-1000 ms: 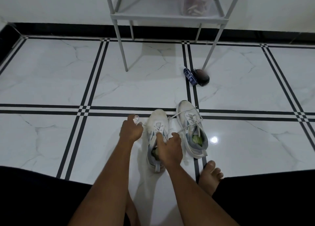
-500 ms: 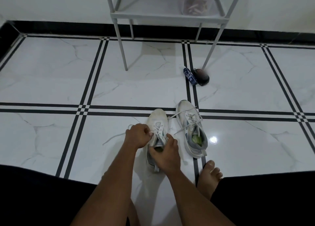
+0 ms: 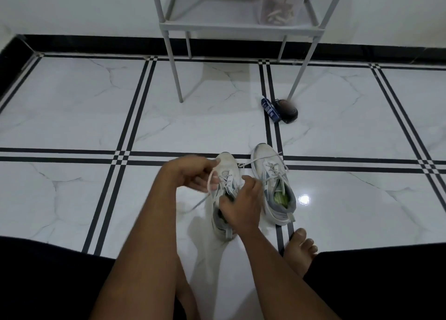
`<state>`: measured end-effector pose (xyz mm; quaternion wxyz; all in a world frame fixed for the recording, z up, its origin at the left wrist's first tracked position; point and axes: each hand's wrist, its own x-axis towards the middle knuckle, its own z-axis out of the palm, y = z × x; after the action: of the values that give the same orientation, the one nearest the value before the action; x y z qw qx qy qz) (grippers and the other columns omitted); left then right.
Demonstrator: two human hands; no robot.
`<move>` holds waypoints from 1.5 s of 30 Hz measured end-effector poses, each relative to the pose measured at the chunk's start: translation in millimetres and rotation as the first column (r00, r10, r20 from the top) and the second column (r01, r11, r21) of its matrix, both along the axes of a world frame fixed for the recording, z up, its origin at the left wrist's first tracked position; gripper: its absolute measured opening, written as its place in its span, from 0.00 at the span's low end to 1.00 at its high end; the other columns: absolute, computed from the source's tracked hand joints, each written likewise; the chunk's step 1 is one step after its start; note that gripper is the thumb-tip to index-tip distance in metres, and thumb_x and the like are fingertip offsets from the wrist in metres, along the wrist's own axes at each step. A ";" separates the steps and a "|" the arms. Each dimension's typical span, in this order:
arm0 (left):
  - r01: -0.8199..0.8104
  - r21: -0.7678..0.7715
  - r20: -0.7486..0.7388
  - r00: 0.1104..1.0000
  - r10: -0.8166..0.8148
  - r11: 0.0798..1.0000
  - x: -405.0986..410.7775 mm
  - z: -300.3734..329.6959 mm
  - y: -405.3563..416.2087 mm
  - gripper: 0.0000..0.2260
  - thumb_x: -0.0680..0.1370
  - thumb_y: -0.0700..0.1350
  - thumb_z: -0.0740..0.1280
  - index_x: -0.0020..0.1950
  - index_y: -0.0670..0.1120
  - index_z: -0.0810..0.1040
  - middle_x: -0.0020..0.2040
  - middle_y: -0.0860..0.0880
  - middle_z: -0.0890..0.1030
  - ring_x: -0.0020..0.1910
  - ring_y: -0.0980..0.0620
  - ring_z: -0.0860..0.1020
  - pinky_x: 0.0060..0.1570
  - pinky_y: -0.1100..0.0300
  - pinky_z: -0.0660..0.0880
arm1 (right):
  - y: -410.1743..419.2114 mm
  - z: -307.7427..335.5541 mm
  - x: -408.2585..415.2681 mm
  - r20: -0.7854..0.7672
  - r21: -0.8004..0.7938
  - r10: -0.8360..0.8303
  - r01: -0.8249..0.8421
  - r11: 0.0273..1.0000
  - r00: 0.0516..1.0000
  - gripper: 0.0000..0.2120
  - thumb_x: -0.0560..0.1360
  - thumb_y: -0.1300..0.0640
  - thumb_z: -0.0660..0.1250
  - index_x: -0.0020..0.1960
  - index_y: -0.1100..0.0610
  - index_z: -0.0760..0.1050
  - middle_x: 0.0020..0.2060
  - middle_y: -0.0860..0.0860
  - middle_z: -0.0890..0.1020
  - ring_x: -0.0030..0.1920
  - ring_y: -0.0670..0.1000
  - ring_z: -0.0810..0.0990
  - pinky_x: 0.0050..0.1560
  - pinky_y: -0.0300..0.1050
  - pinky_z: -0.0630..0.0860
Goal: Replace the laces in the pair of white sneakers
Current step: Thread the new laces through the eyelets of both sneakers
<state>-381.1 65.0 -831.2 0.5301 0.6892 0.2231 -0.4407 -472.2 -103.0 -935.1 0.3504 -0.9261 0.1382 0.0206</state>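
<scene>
Head view: left hand [image 3: 190, 174] fingers pinch the lace [image 3: 212, 178]; right hand [image 3: 241, 206] fingers clamp the sneaker [image 3: 225, 194]

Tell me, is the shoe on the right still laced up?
Yes, laced but untied. The right shoe has its lace crisscrossed through the eyelets, and the loose ends trail off its sides onto the floor.
</scene>
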 end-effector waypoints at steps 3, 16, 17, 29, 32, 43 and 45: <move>-0.191 -0.265 0.025 0.979 0.204 0.945 8.8 11.0 -6.8 0.11 0.84 0.50 0.67 0.53 0.43 0.77 0.55 0.40 0.87 0.55 0.42 0.87 0.50 0.54 0.85 | 5.7 25.4 23.5 -0.141 0.341 0.053 -0.002 0.940 0.989 0.16 0.66 0.55 0.65 0.53 0.46 0.81 0.52 0.46 0.83 0.52 0.49 0.78 0.52 0.47 0.74; -0.627 0.184 0.331 0.765 0.553 0.757 6.0 -33.6 30.7 0.09 0.76 0.36 0.65 0.53 0.35 0.80 0.44 0.42 0.88 0.38 0.45 0.87 0.38 0.55 0.82 | -53.1 78.0 90.8 -0.504 0.302 0.464 -0.355 0.885 0.729 0.14 0.78 0.51 0.76 0.49 0.63 0.89 0.40 0.49 0.89 0.39 0.48 0.81 0.49 0.45 0.78; -0.557 0.374 0.368 0.823 0.433 0.741 0.8 -39.0 33.9 0.10 0.73 0.39 0.66 0.52 0.38 0.81 0.45 0.43 0.87 0.41 0.44 0.86 0.43 0.52 0.81 | -59.9 78.1 93.1 -0.511 0.258 0.446 -0.363 0.895 0.735 0.15 0.78 0.49 0.76 0.48 0.62 0.89 0.39 0.49 0.89 0.38 0.47 0.81 0.50 0.45 0.79; 0.095 0.252 0.408 0.892 -0.195 0.963 -1.7 -40.8 -19.9 0.08 0.80 0.41 0.69 0.44 0.44 0.86 0.40 0.48 0.86 0.42 0.51 0.83 0.43 0.57 0.78 | -43.9 76.3 89.4 -0.367 0.431 0.339 -0.165 0.887 0.866 0.02 0.76 0.60 0.76 0.48 0.58 0.88 0.45 0.53 0.90 0.40 0.47 0.83 0.40 0.40 0.76; -0.045 0.394 0.463 0.872 -0.156 0.918 -3.7 -55.9 -4.7 0.11 0.79 0.40 0.62 0.47 0.40 0.84 0.49 0.43 0.86 0.49 0.44 0.83 0.54 0.48 0.80 | -50.5 68.2 86.4 -0.379 0.420 0.313 -0.140 0.897 0.871 0.06 0.76 0.56 0.79 0.43 0.58 0.88 0.43 0.52 0.90 0.39 0.47 0.83 0.41 0.44 0.77; 0.036 0.291 0.556 0.807 -0.200 0.956 -5.7 -48.3 -34.2 0.07 0.80 0.44 0.68 0.49 0.53 0.86 0.47 0.57 0.86 0.51 0.57 0.83 0.54 0.58 0.79 | -36.5 61.6 83.9 -0.422 0.516 0.245 0.009 0.856 0.873 0.09 0.82 0.60 0.71 0.56 0.66 0.80 0.46 0.56 0.90 0.43 0.54 0.89 0.43 0.44 0.81; 0.102 0.238 0.569 0.791 -0.224 0.966 -4.7 -48.9 -38.4 0.11 0.80 0.40 0.69 0.43 0.51 0.88 0.42 0.57 0.87 0.46 0.58 0.84 0.50 0.59 0.79 | -37.2 58.8 81.4 -0.415 0.508 0.217 0.027 0.861 0.883 0.08 0.81 0.57 0.74 0.52 0.62 0.79 0.43 0.55 0.90 0.41 0.54 0.90 0.41 0.45 0.81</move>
<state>-385.8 26.6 -880.0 0.4630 0.8569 0.0284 -0.2247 -390.8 -140.2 -876.3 0.5337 -0.7776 0.1596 0.2915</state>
